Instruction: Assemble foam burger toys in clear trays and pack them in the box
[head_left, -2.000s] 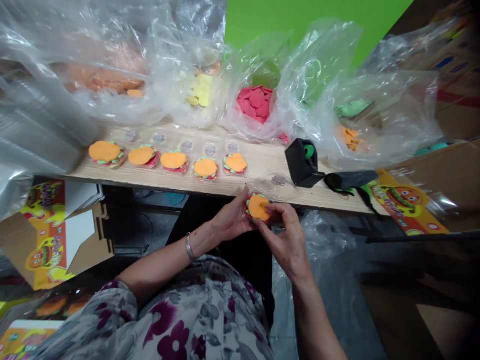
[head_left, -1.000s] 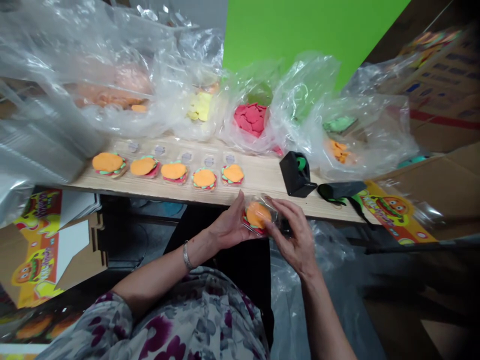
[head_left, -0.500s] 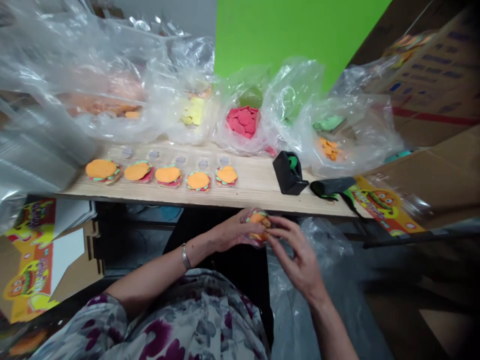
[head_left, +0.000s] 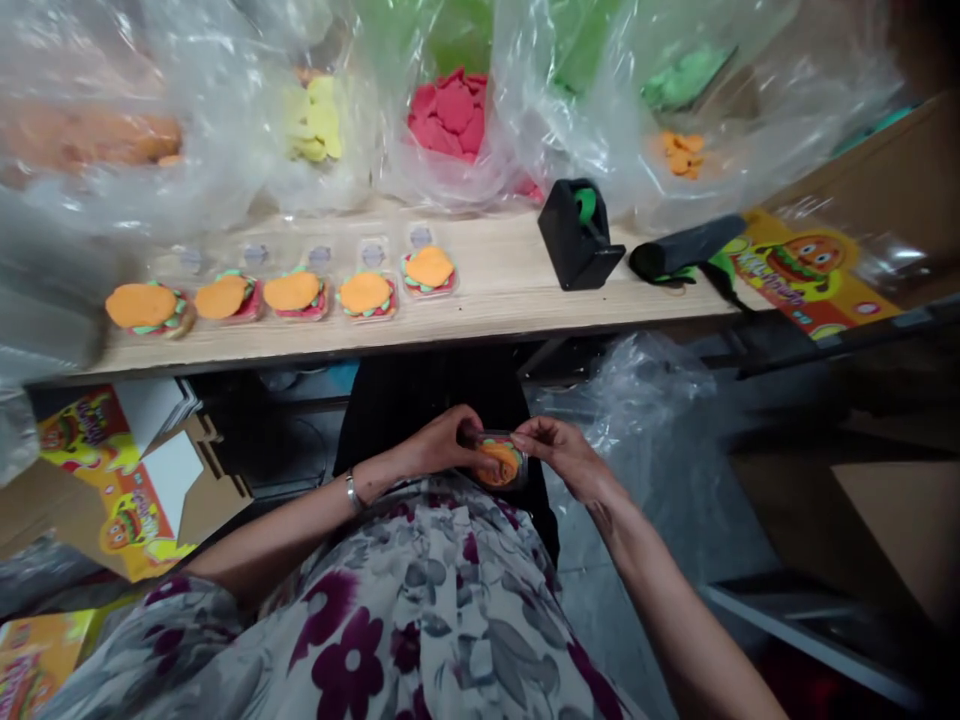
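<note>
We've got an orange-and-green burger-shaped toy in a clear plastic blister pack point(head_left: 499, 462) held over the lap, below the table edge. Left hand point(head_left: 442, 440): grip closed on the pack's left side. Right hand point(head_left: 559, 450): grip pinching the pack's upper right edge. Ahead on the light wooden table point(head_left: 510, 270), five orange burger toys point(head_left: 292, 292) sit in a row, near a black tape dispenser point(head_left: 577, 235). Behind them, a clear plastic bag of red cut-out pieces point(head_left: 454, 110).

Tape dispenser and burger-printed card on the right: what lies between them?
Head view: a black cylindrical object with green straps lies between the tape dispenser and the card.
</note>
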